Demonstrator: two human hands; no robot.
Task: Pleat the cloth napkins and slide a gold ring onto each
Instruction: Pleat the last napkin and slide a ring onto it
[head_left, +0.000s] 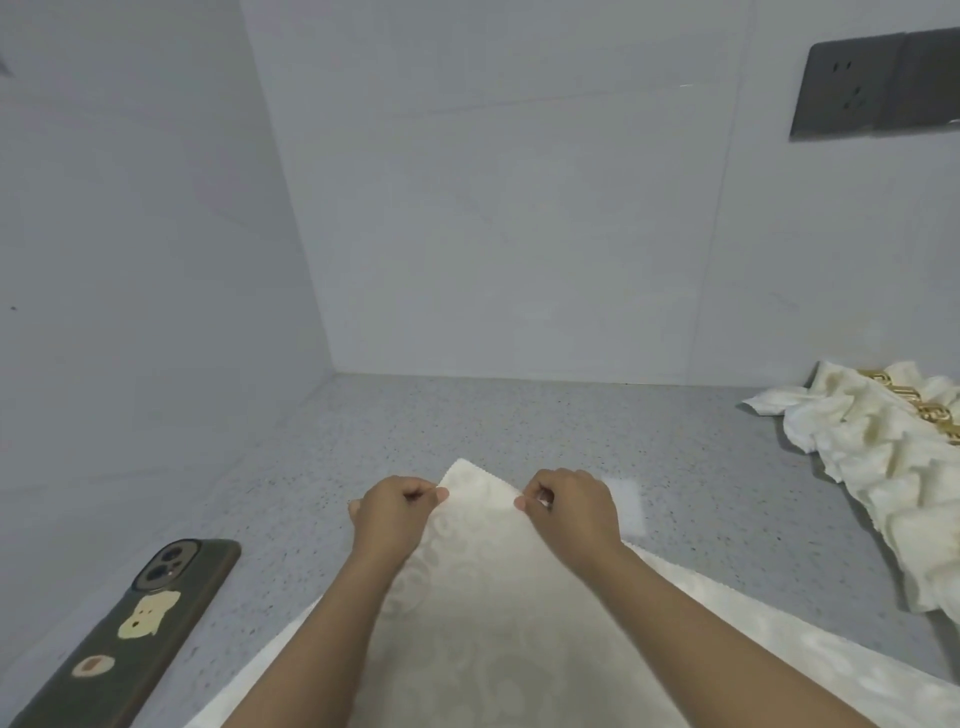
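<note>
Fingers of both hands are curled and pinching the far corner of a cream napkin (488, 597): the left hand (392, 512) nips the cloth's left edge between thumb and forefinger, and the right hand (569, 506) nips the right edge the same way, the pointed tip of the corner standing up between them. This napkin has a faint woven pattern and a zigzag-cut edge. It lies spread over the near middle of the grey speckled counter (519, 415), set corner-on, and runs out of view at the near edge under both forearms.

Toward the counter's right edge, well apart from the hands, lies a heap of pleated cream napkins (878, 478), bunched side by side. Gold rings (930, 408) sit on them at the far end of the heap, close to the back wall; how many there are cannot be told.

Near the left edge, at the near corner, a phone (135, 623) lies face down in a dark green case with a pale cartoon figure on it. On the back wall, high at the right, is a dark grey socket plate (852, 85).
</note>
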